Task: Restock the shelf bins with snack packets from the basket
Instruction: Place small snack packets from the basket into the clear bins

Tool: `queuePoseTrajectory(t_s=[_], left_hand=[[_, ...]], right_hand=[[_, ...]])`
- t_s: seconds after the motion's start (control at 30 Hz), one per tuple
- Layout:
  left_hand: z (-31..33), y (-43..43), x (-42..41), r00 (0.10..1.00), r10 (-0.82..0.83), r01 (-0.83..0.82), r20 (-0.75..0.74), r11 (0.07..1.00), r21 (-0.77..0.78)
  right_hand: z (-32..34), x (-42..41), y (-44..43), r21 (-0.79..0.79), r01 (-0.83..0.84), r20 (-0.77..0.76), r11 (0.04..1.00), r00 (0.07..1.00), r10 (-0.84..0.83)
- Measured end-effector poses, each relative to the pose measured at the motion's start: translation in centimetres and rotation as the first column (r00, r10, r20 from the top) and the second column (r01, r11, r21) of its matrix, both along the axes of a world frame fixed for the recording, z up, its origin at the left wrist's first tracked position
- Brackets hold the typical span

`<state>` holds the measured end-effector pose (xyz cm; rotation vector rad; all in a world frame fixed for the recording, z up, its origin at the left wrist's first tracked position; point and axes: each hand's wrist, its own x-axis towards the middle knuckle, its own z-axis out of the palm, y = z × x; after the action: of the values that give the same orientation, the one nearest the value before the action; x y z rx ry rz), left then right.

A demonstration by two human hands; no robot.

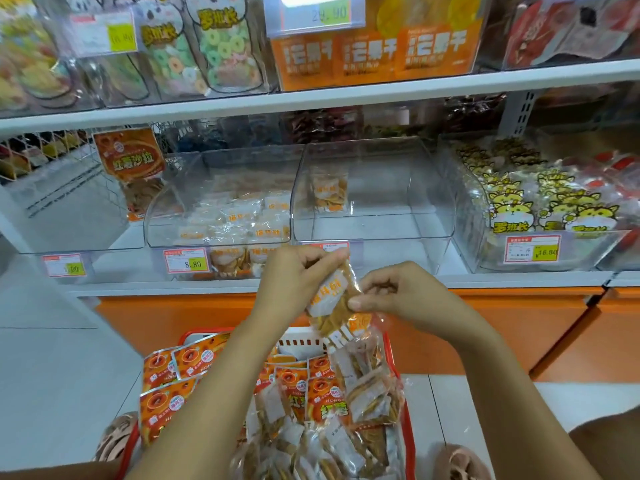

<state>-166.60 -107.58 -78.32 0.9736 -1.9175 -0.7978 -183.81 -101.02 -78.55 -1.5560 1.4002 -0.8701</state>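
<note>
I hold a small clear snack packet (332, 299) with orange print in front of the shelf edge. My left hand (294, 282) grips its top. My right hand (398, 296) pinches its right side between thumb and fingers. More small packets hang below it. Under my arms a red basket (408, 424) is full of small clear packets and larger orange pouches (166, 403). Straight ahead a clear bin (374, 202) holds a single packet at its back. The bin (221, 216) to its left holds several of the same packets.
A clear bin (533, 209) of yellow cartoon-print packets stands at the right. At the left, an orange pouch (130, 161) stands upright in a bin. Price tags line the shelf front. Above, bins hold ring candies and orange dried-fruit packs. An orange base panel runs below the shelf.
</note>
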Motion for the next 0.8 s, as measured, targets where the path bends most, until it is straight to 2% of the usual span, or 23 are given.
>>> queuePoseTrajectory(t_s=[0.07,0.13,0.23,0.33,0.4,0.57,0.67,0.8], left_hand=[[1.3,-1.4,-0.5,0.997,0.071,-0.072,-0.03,0.997,-0.009],[2.2,-3.5,-0.5,0.967,0.22,-0.222,-0.126,0.975,-0.006],[2.6,-7.2,0.0,0.915,0.394,-0.398,-0.085,0.916,-0.046],[1.4,-10.0,0.2,0.926,0.366,-0.37,0.089,0.928,0.042],[0.7,-10.3,0.1,0.938,0.31,-0.319,0.153,0.947,0.043],[-0.6,-10.2,0.1,0.947,0.308,-0.305,0.088,0.951,-0.042],[-1.1,-10.6,0.3,0.943,0.317,-0.309,0.099,0.947,-0.091],[-1.3,-11.0,0.5,0.956,0.278,-0.27,0.089,0.958,-0.093]], right_hand=[[1.4,-0.4,-1.1,-0.024,0.039,-0.06,0.999,0.997,-0.04],[2.8,-1.1,-2.1,-0.047,0.112,-0.083,0.993,0.99,-0.116],[4.7,-2.6,-4.1,-0.09,0.259,-0.001,0.962,0.966,-0.26],[5.7,-3.9,-7.4,-0.172,0.41,0.019,0.896,0.91,-0.413],[5.7,-4.4,-10.1,-0.161,0.447,0.028,0.88,0.893,-0.449],[3.9,-5.0,-17.2,-0.053,0.44,-0.037,0.896,0.896,-0.442],[2.4,-4.4,-20.7,0.012,0.42,-0.09,0.907,0.904,-0.417],[0.5,-4.0,-23.9,0.125,0.398,-0.135,0.909,0.914,-0.382]])
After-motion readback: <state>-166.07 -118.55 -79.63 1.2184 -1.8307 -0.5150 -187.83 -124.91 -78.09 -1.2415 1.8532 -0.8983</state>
